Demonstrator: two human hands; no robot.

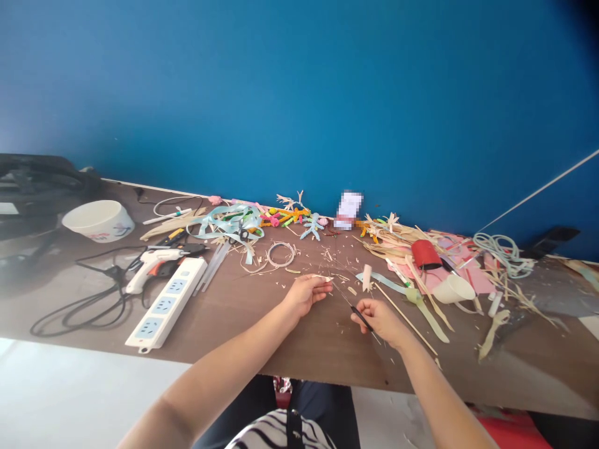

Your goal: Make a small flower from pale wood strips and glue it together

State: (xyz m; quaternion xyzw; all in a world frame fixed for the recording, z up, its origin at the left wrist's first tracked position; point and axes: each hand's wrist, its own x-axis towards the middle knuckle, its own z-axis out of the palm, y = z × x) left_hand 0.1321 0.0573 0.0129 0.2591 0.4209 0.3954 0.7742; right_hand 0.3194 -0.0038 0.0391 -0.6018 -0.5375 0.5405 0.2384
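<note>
My left hand (305,294) was out over the brown wooden bench (327,352), its fingers pinched together on a small, pale cream sliver (327,279); the sliver lay at the very tips, between thumb and forefinger, poking out a little past them. My right hand (378,321) was nearer to me and a bit further right, its fingers clamped around a slim tool with a black handle (361,317). The tool slanted across my grip, and a thin metallic line ran from its upper end toward my left fingertips, ending close to the sliver; whether it touched, I could not tell. Just beyond the right hand, a short, pale pink cylinder (367,278) stood close to a small tan chip (352,290), while a long, thin straw-coloured stick (406,319) slanted past my right knuckles. Beyond my left hand lay a round, greyish coil of wire (270,254), well clear of the fingers, and further back a light blue fuzzy pipe-cleaner shape (311,226). Off to my left were a white power strip with pale blue sockets (163,305) and, just beside it, a white glue gun with an orange trigger (161,255).
</note>
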